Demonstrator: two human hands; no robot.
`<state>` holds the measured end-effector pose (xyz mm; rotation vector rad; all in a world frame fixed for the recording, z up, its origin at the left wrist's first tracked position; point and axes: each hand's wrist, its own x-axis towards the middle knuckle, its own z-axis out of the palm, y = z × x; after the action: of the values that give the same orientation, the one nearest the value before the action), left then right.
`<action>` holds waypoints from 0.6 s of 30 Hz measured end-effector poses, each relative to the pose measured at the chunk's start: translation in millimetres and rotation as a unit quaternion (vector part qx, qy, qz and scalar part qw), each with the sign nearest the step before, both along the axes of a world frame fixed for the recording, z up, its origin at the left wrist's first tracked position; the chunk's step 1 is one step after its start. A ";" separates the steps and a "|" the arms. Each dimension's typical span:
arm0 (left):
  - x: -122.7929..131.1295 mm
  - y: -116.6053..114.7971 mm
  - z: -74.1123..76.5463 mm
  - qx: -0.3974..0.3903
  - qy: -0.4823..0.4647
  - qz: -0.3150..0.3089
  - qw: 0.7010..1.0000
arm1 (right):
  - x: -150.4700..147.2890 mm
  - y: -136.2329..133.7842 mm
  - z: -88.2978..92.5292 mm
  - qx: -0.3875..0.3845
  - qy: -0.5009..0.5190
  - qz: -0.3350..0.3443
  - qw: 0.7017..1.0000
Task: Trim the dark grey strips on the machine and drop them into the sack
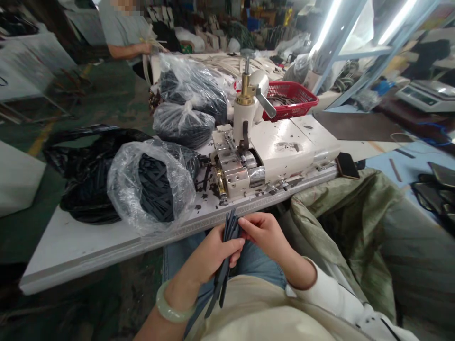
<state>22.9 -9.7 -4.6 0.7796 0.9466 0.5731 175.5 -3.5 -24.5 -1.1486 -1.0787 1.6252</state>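
My left hand (213, 250) is wrapped round a small bundle of dark strips (223, 278), held over my lap in front of the table edge. The strips fan out a little above and below the fist. My right hand (262, 232) pinches the upper part of the same bundle between thumb and fingers. Just beyond my hands stands a cream bench machine (284, 147) with a metal roller head and a brass-and-steel post. Left of it, an open clear plastic bag (122, 182) holds many similar dark strips (154, 182).
A black bag (90, 215) and tied clear bags (181, 125) of dark pieces stand on the left. Behind the machine is a red basket (298, 97). A phone (347, 165) and a green woven sack (355, 203) are at right. Another person (122, 31) works at the back left.
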 end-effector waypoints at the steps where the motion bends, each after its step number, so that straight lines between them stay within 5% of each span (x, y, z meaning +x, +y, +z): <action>1: -2.9 -1.8 0.9 0.000 0.001 0.013 1.000 | -6.6 2.4 -0.5 -0.008 0.022 -0.001 1.000; 9: -27.4 -0.4 5.1 -0.045 -0.036 0.091 0.994 | 1.9 14.7 0.5 -0.020 0.152 -0.175 0.972; 15: -25.2 7.3 6.5 -0.008 -0.053 0.134 0.990 | 16.5 11.3 1.7 -0.031 0.138 -0.172 0.975; 18: -22.9 9.4 7.8 0.010 -0.068 0.184 0.981 | 26.3 3.6 -4.8 -0.070 0.137 -0.106 0.982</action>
<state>0.0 -0.3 3.1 0.5769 0.9655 0.9465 201.8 0.1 -29.2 -1.0526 -0.6531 1.6493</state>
